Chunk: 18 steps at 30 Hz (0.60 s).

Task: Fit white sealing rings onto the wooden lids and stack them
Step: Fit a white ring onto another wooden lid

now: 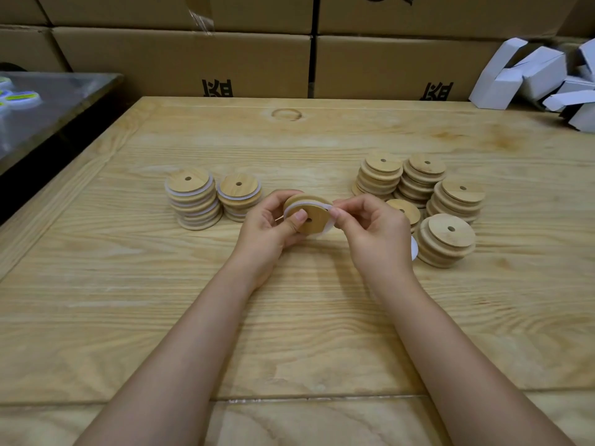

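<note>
The left hand (pixel 273 220) grips a lid (pixel 309 214) while the right hand (pixel 370 226) pinches the ring (pixel 306 206) half-seated on it; two ringed stacks (pixel 194 201) stand left, several bare stacks (pixel 446 239) remain right.

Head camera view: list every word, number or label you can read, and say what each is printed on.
No text reads in full.
Black characters on the left cardboard box: cut off by the table, unreadable.
Black characters on the right cardboard box: likewise.
Labels on the round tubs: blurred.
</note>
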Available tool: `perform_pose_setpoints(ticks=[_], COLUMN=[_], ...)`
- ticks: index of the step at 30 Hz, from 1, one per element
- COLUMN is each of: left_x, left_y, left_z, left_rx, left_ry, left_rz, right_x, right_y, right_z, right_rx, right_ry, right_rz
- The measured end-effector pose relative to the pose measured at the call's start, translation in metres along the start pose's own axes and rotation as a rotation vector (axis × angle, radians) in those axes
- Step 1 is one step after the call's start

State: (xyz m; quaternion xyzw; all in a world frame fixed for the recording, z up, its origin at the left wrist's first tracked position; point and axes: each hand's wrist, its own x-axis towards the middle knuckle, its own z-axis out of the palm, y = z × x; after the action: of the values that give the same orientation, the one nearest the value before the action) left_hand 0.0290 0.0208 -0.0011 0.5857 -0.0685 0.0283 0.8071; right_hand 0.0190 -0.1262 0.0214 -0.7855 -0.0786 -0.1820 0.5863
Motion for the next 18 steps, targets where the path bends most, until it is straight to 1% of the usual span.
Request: perform_pose_setpoints(ticks=[4,8,11,14,16,18], left_x=[-0.0001,-0.0009,-0.0015,-0.0041,-0.0055,-0.0057], left_y=[0.0008,0.003,0.0057,0.0059,0.0034,0.0018], left_z=[0.0004,0.0,-0.0003,0.0038,0.0072,0.0084], left_rx=[-0.032,0.001,0.015,0.123,0.195,0.224], left_ry=[0.017,-0.004,-0.026,-0.067,-0.102,-0.116], left_rz=[-0.022,-0.052,-0.049,0.004,0.019,0.013], right_x=[0.0016,0.0006,-0.0019,-0.0047,-0.0061,-0.0058], right_y=[0.0013,0.0039,0.0035,0.0027,0.0033,0.0045], right_z=[-0.0014,-0.0014,-0.0022,-0.0013,-0.0002,0.0005], right_rx=[-0.039,-0.044,-0.148,-0.305,-0.385,-0.419], right_ry=[-0.036,-0.063,-0.066,-0.067,-0.066,-0.066], right_rz=[-0.018,-0.048,-0.188,-0.339,-0.36,-0.33])
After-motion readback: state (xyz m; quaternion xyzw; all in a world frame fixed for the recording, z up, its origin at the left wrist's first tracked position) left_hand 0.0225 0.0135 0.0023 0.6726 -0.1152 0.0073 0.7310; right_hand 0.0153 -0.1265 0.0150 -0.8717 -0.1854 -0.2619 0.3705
